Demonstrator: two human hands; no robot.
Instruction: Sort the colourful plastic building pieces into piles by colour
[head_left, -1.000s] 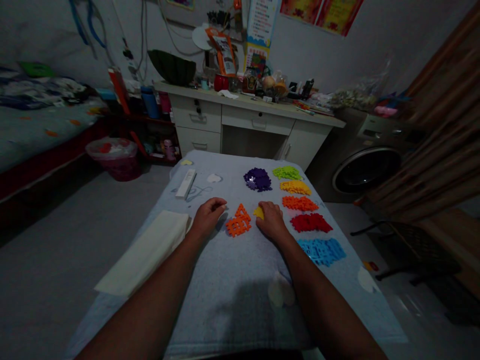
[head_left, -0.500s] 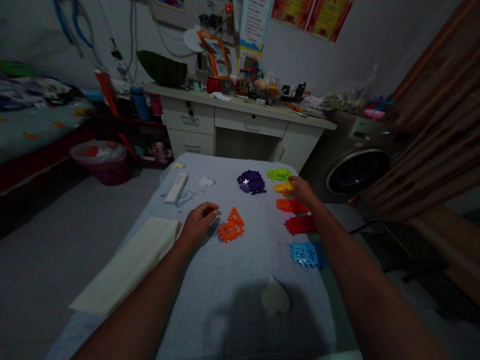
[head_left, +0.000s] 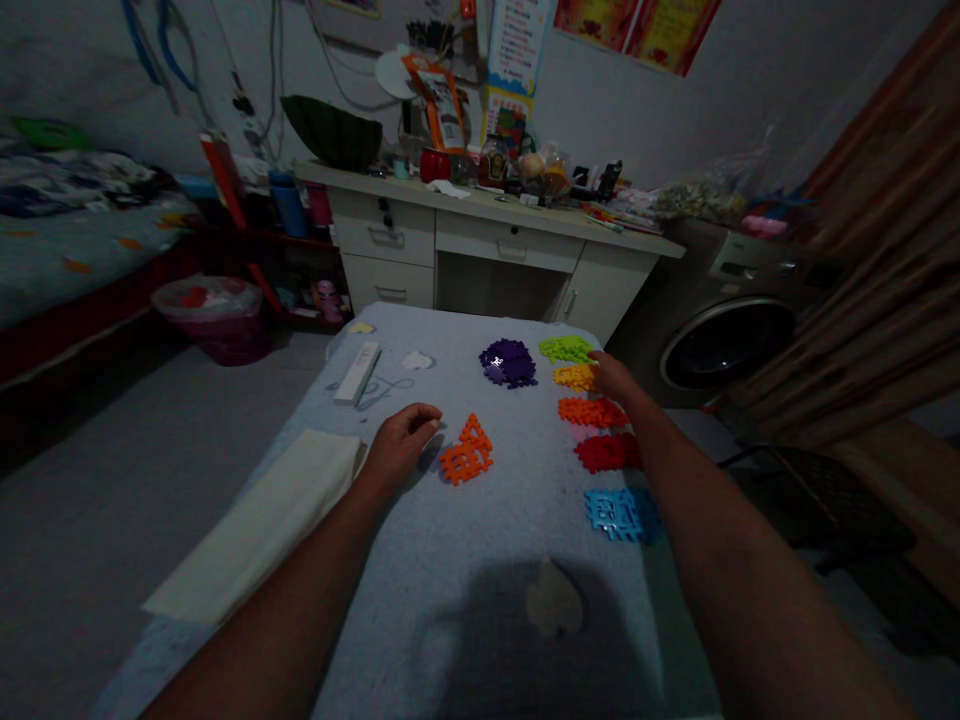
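My left hand point(head_left: 405, 438) rests on the cloth, fingers loosely bent and thumb apart, holding nothing. Just right of it lie joined orange interlocking plastic pieces point(head_left: 466, 462), a square with a triangle at its top. My right hand point(head_left: 616, 380) reaches to the far right, fingertips closed together at the right end of the yellow pieces point(head_left: 574, 377); whatever they pinch is hidden. Lime green pieces point(head_left: 566, 348) lie just beyond it. Nearer me are the orange pieces point(head_left: 589, 411), red pieces point(head_left: 606, 453) and blue pieces point(head_left: 615, 512). Purple pieces point(head_left: 508, 362) form a pile at the table's far middle.
A white oblong box point(head_left: 357, 373) and a folded cream cloth point(head_left: 262, 530) lie on the left of the cloth-covered table point(head_left: 450, 570). Behind stands a cluttered desk point(head_left: 382, 232); a washing machine point(head_left: 720, 310) is at the right, a lined bin point(head_left: 214, 320) at the left.
My right hand has shifted slightly right along the yellow pieces. The whole view has moved a little; my left hand and the joined orange pieces stay in place.
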